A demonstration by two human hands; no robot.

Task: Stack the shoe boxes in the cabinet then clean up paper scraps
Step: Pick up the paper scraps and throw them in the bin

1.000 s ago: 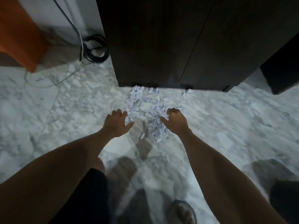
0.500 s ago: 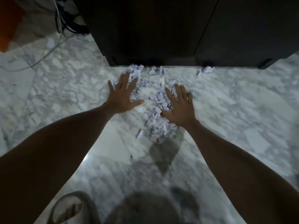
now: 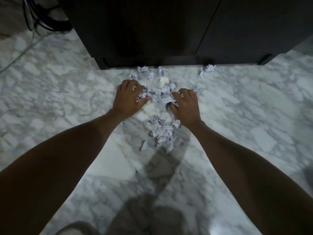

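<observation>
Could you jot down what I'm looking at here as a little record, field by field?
place: marble floor in front of a dark cabinet
cabinet doors: closed
left hand: fingers curled into paper scraps
right hand: fingers curled, gathering scraps
stray scraps: apart from the pile, by the cabinet base
cables: far left, beside the cabinet
shoe boxes: none visible

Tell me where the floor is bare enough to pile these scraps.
Bare marble floor lies left of the left hand, toward the cables, and right of the right hand. It is crowded between the hands, where paper scraps trail back from the cabinet; stray scraps sit at its base.
</observation>
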